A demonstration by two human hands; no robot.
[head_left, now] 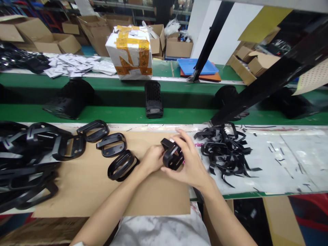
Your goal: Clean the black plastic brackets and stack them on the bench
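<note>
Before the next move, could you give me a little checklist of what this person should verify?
1. Black piece secure in the right grip: ok, between thumb and fingers.
2. Left grip holding firmly: cannot tell, fingertips hidden.
3. Work over the cardboard: ok.
4. Nearest black frame clear of the left forearm: cannot tell, they meet in view.
5. Black strips lying separately: not ok, heaped together.

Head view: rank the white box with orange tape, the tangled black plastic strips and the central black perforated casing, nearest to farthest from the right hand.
1. Tangled black plastic strips: right of the right hand.
2. Central black perforated casing: ahead and left, on the green surface.
3. White box with orange tape: ahead and left, beyond the casing.
</note>
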